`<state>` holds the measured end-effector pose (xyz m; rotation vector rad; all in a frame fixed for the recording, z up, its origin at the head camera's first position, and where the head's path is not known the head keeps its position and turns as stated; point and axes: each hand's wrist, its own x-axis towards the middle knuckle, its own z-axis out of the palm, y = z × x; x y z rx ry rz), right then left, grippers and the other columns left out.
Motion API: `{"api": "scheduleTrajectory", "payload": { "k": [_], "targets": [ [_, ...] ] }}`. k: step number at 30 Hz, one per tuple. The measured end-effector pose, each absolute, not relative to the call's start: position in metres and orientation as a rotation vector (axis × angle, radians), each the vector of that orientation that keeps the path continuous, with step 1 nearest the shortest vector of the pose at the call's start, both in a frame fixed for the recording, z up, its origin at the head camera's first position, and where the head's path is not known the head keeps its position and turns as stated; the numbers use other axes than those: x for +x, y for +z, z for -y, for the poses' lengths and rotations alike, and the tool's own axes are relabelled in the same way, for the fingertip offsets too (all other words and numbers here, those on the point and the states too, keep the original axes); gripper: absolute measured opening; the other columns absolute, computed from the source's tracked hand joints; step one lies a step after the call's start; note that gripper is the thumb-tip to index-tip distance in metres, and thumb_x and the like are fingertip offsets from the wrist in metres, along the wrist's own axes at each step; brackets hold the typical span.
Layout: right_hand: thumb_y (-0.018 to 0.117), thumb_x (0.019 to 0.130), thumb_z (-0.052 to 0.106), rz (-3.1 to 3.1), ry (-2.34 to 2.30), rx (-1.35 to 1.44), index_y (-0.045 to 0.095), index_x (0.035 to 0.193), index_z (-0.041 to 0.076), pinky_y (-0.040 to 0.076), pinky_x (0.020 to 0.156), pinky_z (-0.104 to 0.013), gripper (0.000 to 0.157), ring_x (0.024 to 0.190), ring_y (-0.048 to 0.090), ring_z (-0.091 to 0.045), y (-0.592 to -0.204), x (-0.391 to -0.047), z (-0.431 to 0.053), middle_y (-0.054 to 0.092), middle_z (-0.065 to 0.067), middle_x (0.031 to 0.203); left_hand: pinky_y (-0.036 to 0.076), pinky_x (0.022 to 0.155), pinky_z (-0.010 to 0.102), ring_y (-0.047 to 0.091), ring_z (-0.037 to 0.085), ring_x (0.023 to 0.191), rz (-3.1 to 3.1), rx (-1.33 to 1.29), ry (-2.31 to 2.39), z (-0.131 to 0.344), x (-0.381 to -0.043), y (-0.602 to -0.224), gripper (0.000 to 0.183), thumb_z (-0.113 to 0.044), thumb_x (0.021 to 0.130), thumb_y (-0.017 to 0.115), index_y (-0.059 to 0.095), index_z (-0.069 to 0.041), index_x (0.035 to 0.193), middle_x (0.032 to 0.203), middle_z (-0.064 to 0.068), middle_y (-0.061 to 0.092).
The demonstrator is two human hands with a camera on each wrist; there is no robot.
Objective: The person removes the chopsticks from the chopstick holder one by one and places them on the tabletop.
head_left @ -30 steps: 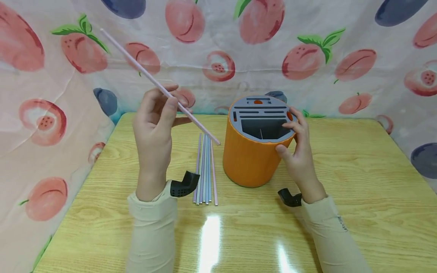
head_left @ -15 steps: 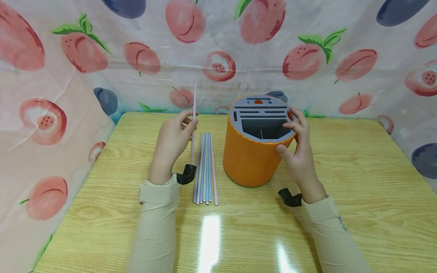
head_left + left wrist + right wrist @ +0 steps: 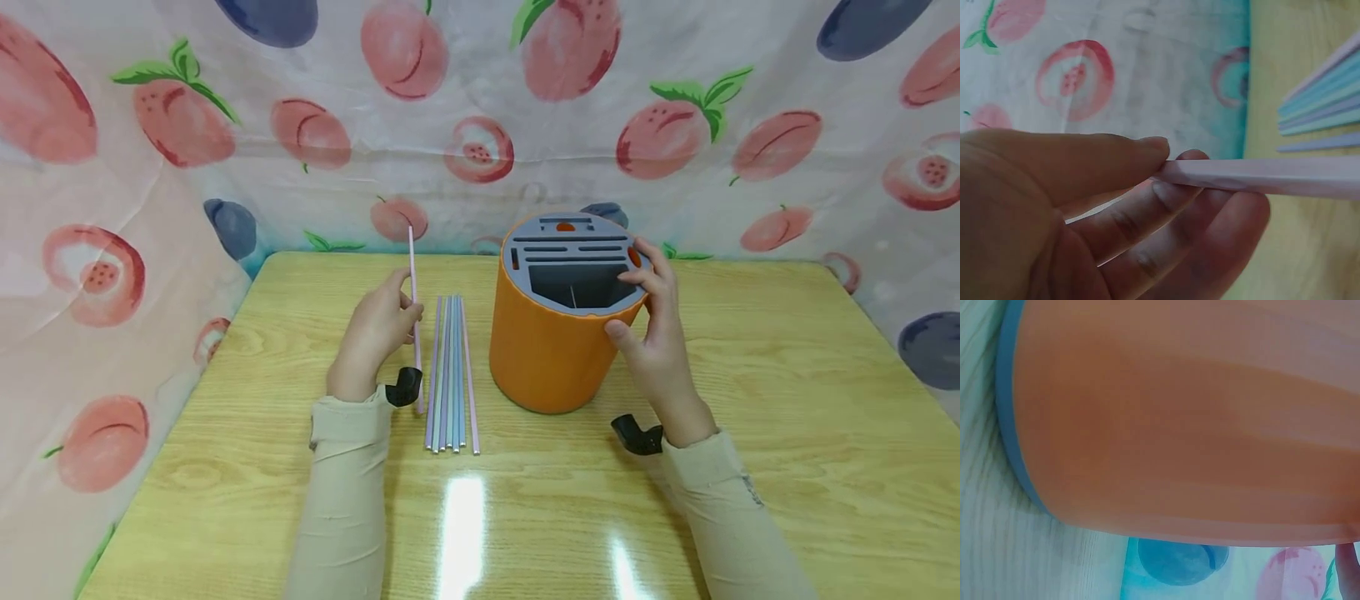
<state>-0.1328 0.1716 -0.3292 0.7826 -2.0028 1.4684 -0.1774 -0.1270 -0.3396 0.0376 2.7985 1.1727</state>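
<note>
In the head view my left hand (image 3: 381, 323) pinches a pale pink chopstick (image 3: 412, 260) between thumb and fingers, its far end raised and its near end low beside the other chopsticks. The left wrist view shows the thumb on top of this chopstick (image 3: 1285, 176) and fingers beneath. Several pastel chopsticks (image 3: 453, 375) in purple, blue, green and pink lie side by side to the right of it. My right hand (image 3: 660, 312) grips the rim of an orange round knife block (image 3: 551, 358), thumb outside and fingers over the grey slotted top. The block's wall (image 3: 1179, 437) fills the right wrist view.
The knife block stands upright on a wood-grain table (image 3: 780, 400), with narrow slots and one large dark compartment in its top. A fruit-print cloth (image 3: 555, 179) hangs behind and to the left of the table.
My left hand has swung the pink chopstick from a slant high on the left to nearly in line with the others, lowering it toward the table on their left. The right hand stays put.
</note>
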Motion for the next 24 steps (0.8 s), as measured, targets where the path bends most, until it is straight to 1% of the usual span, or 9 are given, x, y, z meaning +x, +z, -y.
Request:
{"api": "scheduleTrajectory", "payload": {
  "k": [5, 8, 10, 14, 16, 20, 24],
  "targets": [
    [0.055, 0.082, 0.051, 1.993, 1.457, 0.799, 0.037, 0.111, -0.011, 0.025, 0.099, -0.031, 0.071, 0.126, 0.023, -0.031, -0.330, -0.134, -0.173, 0.018, -0.018, 0.142, 0.051, 0.059, 0.032, 0.060, 0.024, 0.065, -2.704, -0.010, 1.156, 0.128, -0.184, -0.358, 0.059, -0.013, 0.091, 0.049, 0.020, -0.014, 0.142, 0.094, 0.010, 0.055],
    [0.055, 0.081, 0.051, 1.992, 1.463, 0.799, 0.037, 0.111, -0.011, 0.025, 0.099, -0.031, 0.071, 0.126, 0.023, -0.030, -0.330, -0.134, -0.173, 0.018, -0.018, 0.142, 0.051, 0.059, 0.032, 0.060, 0.023, 0.065, -2.661, -0.028, 1.140, 0.128, -0.187, -0.368, 0.059, -0.012, 0.091, 0.050, 0.020, -0.011, 0.142, 0.094, 0.011, 0.055],
    [0.055, 0.082, 0.051, 1.991, 1.464, 0.801, 0.037, 0.111, -0.011, 0.026, 0.099, -0.031, 0.071, 0.126, 0.023, -0.030, -0.330, -0.134, -0.173, 0.017, -0.018, 0.142, 0.051, 0.058, 0.032, 0.060, 0.022, 0.063, -2.647, -0.038, 1.120, 0.128, -0.190, -0.373, 0.060, -0.010, 0.090, 0.050, 0.020, -0.009, 0.142, 0.091, 0.013, 0.056],
    [0.054, 0.082, 0.051, 1.997, 1.451, 0.799, 0.037, 0.112, -0.010, 0.026, 0.100, -0.033, 0.070, 0.127, 0.023, -0.030, -0.329, -0.136, -0.172, 0.017, -0.017, 0.143, 0.051, 0.052, 0.031, 0.059, 0.022, 0.056, -2.592, -0.060, 1.157, 0.126, -0.194, -0.384, 0.052, -0.005, 0.088, 0.052, 0.030, -0.003, 0.135, 0.086, 0.016, 0.056],
    [0.054, 0.082, 0.051, 2.002, 1.444, 0.797, 0.037, 0.112, -0.010, 0.026, 0.100, -0.033, 0.070, 0.127, 0.023, -0.030, -0.328, -0.137, -0.172, 0.018, -0.016, 0.143, 0.051, 0.050, 0.031, 0.059, 0.021, 0.053, -2.563, -0.059, 1.198, 0.126, -0.195, -0.389, 0.049, -0.002, 0.086, 0.052, 0.033, 0.000, 0.131, 0.086, 0.018, 0.056],
    [0.055, 0.081, 0.051, 2.021, 1.446, 0.779, 0.039, 0.111, -0.010, 0.026, 0.098, -0.033, 0.070, 0.126, 0.023, -0.029, -0.328, -0.136, -0.173, 0.019, -0.016, 0.142, 0.051, 0.049, 0.030, 0.058, 0.021, 0.052, -2.513, -0.061, 1.228, 0.122, -0.193, -0.396, 0.051, -0.003, 0.086, 0.054, 0.034, -0.001, 0.133, 0.087, 0.018, 0.056],
    [0.056, 0.081, 0.052, 2.038, 1.457, 0.768, 0.040, 0.111, -0.010, 0.027, 0.096, -0.032, 0.070, 0.127, 0.023, -0.028, -0.330, -0.135, -0.173, 0.019, -0.017, 0.142, 0.051, 0.049, 0.030, 0.057, 0.019, 0.051, -2.492, -0.061, 1.214, 0.119, -0.191, -0.399, 0.052, -0.004, 0.085, 0.055, 0.035, -0.004, 0.133, 0.081, 0.017, 0.057]
  ]
}}
